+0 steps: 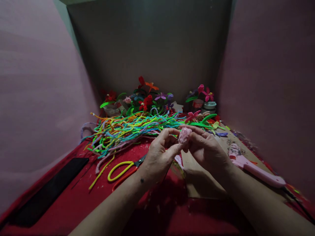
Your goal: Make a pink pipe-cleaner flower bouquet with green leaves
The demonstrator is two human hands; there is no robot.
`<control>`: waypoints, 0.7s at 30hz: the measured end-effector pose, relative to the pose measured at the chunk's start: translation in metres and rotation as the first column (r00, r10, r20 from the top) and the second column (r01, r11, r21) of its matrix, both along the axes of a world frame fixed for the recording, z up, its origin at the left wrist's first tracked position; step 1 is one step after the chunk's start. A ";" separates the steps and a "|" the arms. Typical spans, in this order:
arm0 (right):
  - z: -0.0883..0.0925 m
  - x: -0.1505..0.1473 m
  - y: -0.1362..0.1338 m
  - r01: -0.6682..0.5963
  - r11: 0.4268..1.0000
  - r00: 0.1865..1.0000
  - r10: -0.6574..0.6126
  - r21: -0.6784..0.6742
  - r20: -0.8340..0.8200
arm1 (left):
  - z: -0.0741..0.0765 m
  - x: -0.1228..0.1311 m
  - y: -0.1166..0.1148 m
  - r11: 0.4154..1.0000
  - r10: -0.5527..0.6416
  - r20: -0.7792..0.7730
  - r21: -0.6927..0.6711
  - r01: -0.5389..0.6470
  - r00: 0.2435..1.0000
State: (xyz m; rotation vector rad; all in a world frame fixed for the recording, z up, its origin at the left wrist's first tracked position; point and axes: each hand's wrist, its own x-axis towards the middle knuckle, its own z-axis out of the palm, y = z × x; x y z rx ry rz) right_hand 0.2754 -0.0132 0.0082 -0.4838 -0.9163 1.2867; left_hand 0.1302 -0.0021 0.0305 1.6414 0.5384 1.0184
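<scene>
A small fuzzy pink pipe-cleaner bud (184, 134) is held up between both hands over the red cloth (81, 200). My left hand (159, 154) pinches its left side with thumb and fingers curled. My right hand (206, 149) grips it from the right and above, fingers closed round it. A pink strand hangs below the hands. Just behind them lies a big pile of coloured pipe cleaners (130, 129).
Scissors with yellow handles (123, 168) lie left of my left wrist. A black flat object (49, 190) sits at the left. A pink glue gun (253, 168) rests on a cardboard sheet (197, 183) at right. Finished pipe-cleaner flowers (147, 98) and small jars (209, 106) stand at the back.
</scene>
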 end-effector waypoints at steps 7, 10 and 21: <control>0.002 0.002 -0.001 -0.026 1.000 1.000 0.026 -0.016 0.013 | 0.001 -0.001 0.000 1.000 -0.007 -0.064 -0.012 0.006 0.998; 0.003 0.002 0.001 -0.020 1.000 0.999 0.020 -0.017 -0.030 | 0.004 -0.003 0.003 0.996 0.087 -0.093 -0.008 -0.088 0.992; 0.005 0.017 0.010 0.107 0.994 0.988 -0.109 -0.020 -0.106 | 0.008 -0.017 0.019 0.999 0.025 -0.367 -0.025 -0.037 0.930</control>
